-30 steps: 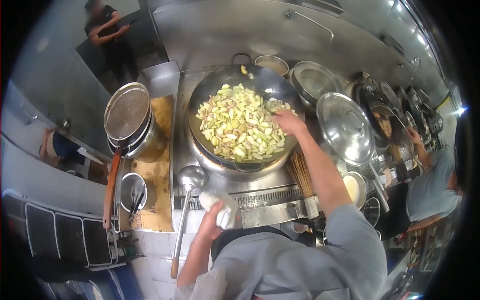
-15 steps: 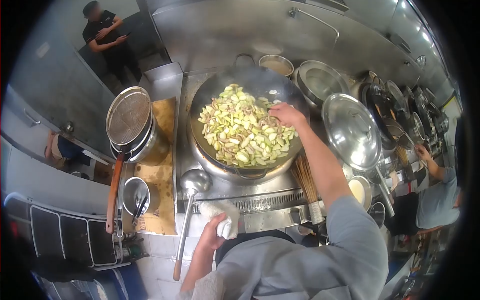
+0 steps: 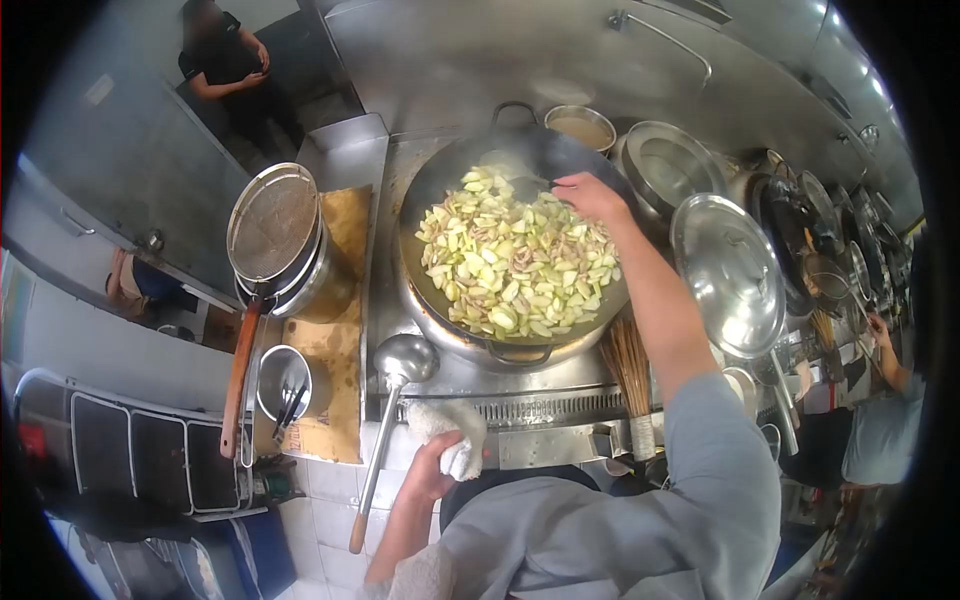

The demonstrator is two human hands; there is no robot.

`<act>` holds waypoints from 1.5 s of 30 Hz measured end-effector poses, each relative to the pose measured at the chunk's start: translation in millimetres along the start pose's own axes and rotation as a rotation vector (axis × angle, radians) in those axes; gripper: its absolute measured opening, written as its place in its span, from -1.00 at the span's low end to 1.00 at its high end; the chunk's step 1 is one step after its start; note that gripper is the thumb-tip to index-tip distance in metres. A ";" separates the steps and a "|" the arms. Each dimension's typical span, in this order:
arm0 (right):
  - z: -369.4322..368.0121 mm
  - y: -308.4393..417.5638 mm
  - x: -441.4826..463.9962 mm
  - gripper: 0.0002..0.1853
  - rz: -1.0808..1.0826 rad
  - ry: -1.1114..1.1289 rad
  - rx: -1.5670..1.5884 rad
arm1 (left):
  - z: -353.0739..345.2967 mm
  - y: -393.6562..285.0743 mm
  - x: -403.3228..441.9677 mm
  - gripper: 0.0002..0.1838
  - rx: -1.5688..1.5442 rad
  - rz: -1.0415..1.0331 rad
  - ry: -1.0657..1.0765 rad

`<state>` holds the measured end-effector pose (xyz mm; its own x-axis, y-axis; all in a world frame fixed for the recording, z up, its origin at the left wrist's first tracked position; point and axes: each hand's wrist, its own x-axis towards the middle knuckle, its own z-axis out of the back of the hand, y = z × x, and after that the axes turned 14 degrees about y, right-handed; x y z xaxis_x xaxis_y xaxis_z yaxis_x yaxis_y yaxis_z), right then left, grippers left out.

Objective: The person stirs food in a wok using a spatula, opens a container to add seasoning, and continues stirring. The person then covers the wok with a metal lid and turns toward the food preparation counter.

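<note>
A large dark wok [image 3: 425,215] sits on the burner, filled with pale green chopped vegetable pieces [image 3: 490,265] mixed with brownish strips that look like meat. My right hand [image 3: 592,197] reaches over the wok's far right side, its fingers closed. A greyish shape lies by the fingertips, partly blurred by steam; I cannot make out whether the hand grips it. Close to my body, my left hand [image 3: 436,468] is wrapped round a folded white cloth [image 3: 462,440]. Left of that cloth, a long-handled ladle [image 3: 407,358] rests on the stove edge.
A mesh strainer [image 3: 272,222] lies on a pot at left, beside a steel cup [image 3: 283,378]. At right stand a bamboo brush [image 3: 630,375], a round metal lid [image 3: 728,275] and a steel basin [image 3: 672,165]. One person [image 3: 232,70] stands beyond; a co-worker's arm [image 3: 885,350] shows far right.
My right hand has moved up toward the wok's far side, away from the food's right edge. My left hand keeps the cloth. The whole view has shifted slightly.
</note>
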<state>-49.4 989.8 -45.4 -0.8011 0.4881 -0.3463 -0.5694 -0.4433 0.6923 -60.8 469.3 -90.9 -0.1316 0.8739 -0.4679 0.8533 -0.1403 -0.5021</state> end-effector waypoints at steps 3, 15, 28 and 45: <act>-14.3 18.3 -19.4 -0.49 -0.007 0.167 -0.087 | 6.3 7.5 -0.2 -0.54 -0.019 0.003 -0.035; 45.0 -8.7 -72.9 -0.56 0.071 -0.113 -0.332 | 7.0 -10.5 13.6 -0.42 -0.103 0.023 0.156; 25.0 5.0 -121.0 -0.57 0.029 0.011 -0.305 | 9.1 4.1 8.4 -0.47 0.000 0.036 0.034; 6.1 54.5 -236.6 -0.59 0.085 -0.167 -0.455 | -67.2 -45.5 124.9 -0.59 0.187 0.105 0.037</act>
<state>110.3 854.7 78.2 -0.8289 0.5334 -0.1683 -0.5559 -0.7522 0.3537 -82.1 616.1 -77.6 -0.0249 0.8660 -0.4995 0.7526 -0.3126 -0.5795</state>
